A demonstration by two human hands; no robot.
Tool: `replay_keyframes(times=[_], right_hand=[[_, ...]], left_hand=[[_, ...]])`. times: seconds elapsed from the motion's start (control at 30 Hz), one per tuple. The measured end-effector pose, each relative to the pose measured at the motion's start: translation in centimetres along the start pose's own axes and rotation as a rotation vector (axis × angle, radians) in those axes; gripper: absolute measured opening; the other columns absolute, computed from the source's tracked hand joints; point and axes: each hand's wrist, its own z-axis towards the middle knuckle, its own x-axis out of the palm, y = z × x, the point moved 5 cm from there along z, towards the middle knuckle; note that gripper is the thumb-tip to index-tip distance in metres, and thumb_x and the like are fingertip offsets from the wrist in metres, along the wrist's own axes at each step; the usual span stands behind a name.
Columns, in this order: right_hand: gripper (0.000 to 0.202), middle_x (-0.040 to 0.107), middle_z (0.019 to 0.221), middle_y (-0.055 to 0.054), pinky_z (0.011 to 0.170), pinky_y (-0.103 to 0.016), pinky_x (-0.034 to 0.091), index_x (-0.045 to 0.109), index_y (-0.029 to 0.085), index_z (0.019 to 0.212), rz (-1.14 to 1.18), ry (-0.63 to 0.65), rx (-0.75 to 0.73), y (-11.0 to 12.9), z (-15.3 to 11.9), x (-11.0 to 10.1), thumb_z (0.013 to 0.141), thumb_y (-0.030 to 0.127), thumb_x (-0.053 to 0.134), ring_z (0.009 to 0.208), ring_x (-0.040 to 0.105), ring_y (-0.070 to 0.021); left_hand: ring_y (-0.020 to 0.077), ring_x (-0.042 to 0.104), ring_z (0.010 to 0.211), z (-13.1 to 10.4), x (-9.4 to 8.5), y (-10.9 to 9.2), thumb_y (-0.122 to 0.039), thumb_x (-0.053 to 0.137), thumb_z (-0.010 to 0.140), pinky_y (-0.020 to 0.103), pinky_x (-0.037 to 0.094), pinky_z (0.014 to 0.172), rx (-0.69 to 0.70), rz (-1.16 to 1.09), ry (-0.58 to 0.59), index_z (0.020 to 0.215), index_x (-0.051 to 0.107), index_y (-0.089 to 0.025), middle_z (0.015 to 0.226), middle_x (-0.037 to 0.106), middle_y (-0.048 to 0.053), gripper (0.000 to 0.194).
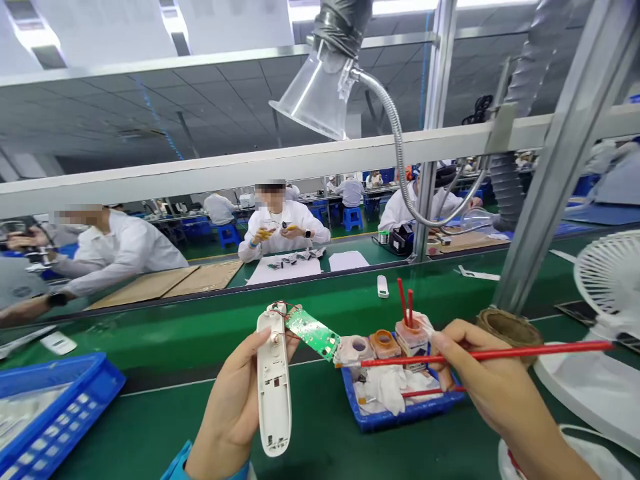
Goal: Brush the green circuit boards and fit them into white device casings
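Head view: one white housing, long and shallow, inner side facing the camera, in the left hand. Grip: thumb over the left long edge, fingers behind and showing at the right edge; its rounded lower end projects free below the grip.

One green circuit board, slanting down and rightward from the fingertips of that hand, joined to the housing top by thin red wires. Whether the fingers pinch the board's end cannot be told.

One red brush, grasped in the right hand, shaft nearly level. Tip at the board's lower right corner; contact cannot be told. Its tail runs out past the hand toward a white fan.

One blue tray, between the two grips, with small bottles, white tissue and a second red brush. The right fingers overlap its right edge in view, leaving little margin there; a strip of green bench separates the housing from its left wall.

One brown roll, just beyond the right hand. One blue basket, well left of the left grip, with open bench between.
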Motion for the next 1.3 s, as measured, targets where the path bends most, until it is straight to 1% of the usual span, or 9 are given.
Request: replay_keyframes(times=[0.13, 0.23, 0.33, 0.53, 0.67, 0.87, 1.0, 1.07, 1.3], right_hand=[[0.045, 0.054, 0.052, 0.002, 0.042, -0.017, 0.037, 0.047, 0.017, 0.062, 0.290, 0.127, 0.263, -3.8, 0.3, 3.4, 0.077, 0.056, 0.064, 0.043, 0.047, -0.0087], [0.047, 0.052, 0.048, 0.004, 0.037, -0.014, 0.032, 0.048, 0.016, 0.064, 0.454, 0.109, 0.480, -6.4, -0.2, 4.8, 0.070, 0.056, 0.071, 0.039, 0.043, -0.0062], [0.047, 0.048, 0.044, 0.005, 0.034, -0.012, 0.028, 0.051, 0.015, 0.066, 0.594, 0.049, 0.632, -8.5, -0.8, 5.4, 0.064, 0.055, 0.076, 0.035, 0.037, -0.0036], [0.048, 0.050, 0.049, 0.006, 0.035, -0.008, 0.035, 0.056, 0.015, 0.068, 0.740, -0.062, 0.700, -10.9, -2.8, 5.2, 0.053, 0.050, 0.085, 0.039, 0.041, -0.0015], [0.040, 0.061, 0.058, 0.001, 0.042, -0.008, 0.045, 0.063, 0.013, 0.073, 0.749, -0.098, 0.705, -12.0, -4.2, 4.8, 0.050, 0.032, 0.090, 0.048, 0.053, -0.0037], [0.021, 0.069, 0.072, -0.010, 0.051, -0.012, 0.054, 0.064, 0.008, 0.078, 0.743, -0.128, 0.779, -12.9, -4.4, 3.7, 0.065, 0.011, 0.081, 0.056, 0.063, -0.0106], [0.005, 0.069, 0.074, -0.012, 0.052, -0.015, 0.056, 0.059, 0.009, 0.079, 0.766, -0.176, 0.855, -12.6, -4.3, 3.1, 0.082, 0.006, 0.064, 0.057, 0.065, -0.0134], [0.008, 0.069, 0.078, -0.013, 0.051, -0.017, 0.056, 0.055, 0.011, 0.080, 0.791, -0.192, 0.881, -12.3, -4.2, 2.8, 0.087, 0.005, 0.055, 0.059, 0.066, -0.0141], [0.010, 0.066, 0.095, -0.020, 0.053, -0.022, 0.058, 0.052, 0.010, 0.081, 0.853, -0.206, 0.899, -11.5, -3.5, 0.8, 0.087, 0.003, 0.048, 0.067, 0.068, -0.0195]], left_hand=[[0.0106, 0.061, 0.051, 0.4, -1.1, -1.9, -0.013, 0.047, 0.087, 0.023, 0.058, 0.056, 0.117, -0.037, -0.040, 0.082, 0.060, -0.011, 0.062, 0.061, 0.003, 0.014], [0.0084, 0.057, 0.047, 0.8, -1.7, -2.3, -0.009, 0.045, 0.087, 0.019, 0.056, 0.051, 0.107, -0.006, -0.048, 0.076, 0.059, -0.012, 0.058, 0.058, 0.001, 0.018], [0.0088, 0.059, 0.051, 0.7, -1.8, -2.3, -0.008, 0.045, 0.086, 0.020, 0.057, 0.056, 0.087, -0.018, -0.042, 0.074, 0.058, -0.012, 0.060, 0.059, 0.002, 0.019], [0.0120, 0.062, 0.058, 0.2, -1.1, -1.6, -0.006, 0.049, 0.082, 0.023, 0.058, 0.061, 0.029, -0.035, 0.039, 0.074, 0.059, -0.011, 0.062, 0.060, 0.003, 0.013], [0.0127, 0.063, 0.061, 0.2, -0.6, -0.6, -0.001, 0.050, 0.078, 0.024, 0.057, 0.065, 0.012, 0.025, 0.058, 0.074, 0.060, -0.009, 0.066, 0.062, 0.005, 0.013], [0.0138, 0.063, 0.066, -0.1, 0.4, 1.1, -0.005, 0.056, 0.077, 0.026, 0.057, 0.069, -0.020, 0.075, 0.163, 0.083, 0.062, -0.008, 0.073, 0.064, 0.007, 0.009], [0.0133, 0.063, 0.064, -0.3, 0.9, 2.1, -0.005, 0.056, 0.076, 0.025, 0.056, 0.069, -0.050, 0.112, 0.224, 0.085, 0.062, -0.009, 0.071, 0.063, 0.006, 0.011], [0.0129, 0.063, 0.063, -0.2, 1.3, 2.5, -0.004, 0.056, 0.076, 0.023, 0.056, 0.067, -0.055, 0.134, 0.257, 0.089, 0.062, -0.011, 0.070, 0.063, 0.005, 0.016], [0.0119, 0.061, 0.063, 1.2, 1.5, 4.3, -0.005, 0.061, 0.072, 0.023, 0.055, 0.070, -0.077, 0.213, 0.352, 0.103, 0.061, -0.014, 0.075, 0.064, 0.003, 0.033]])
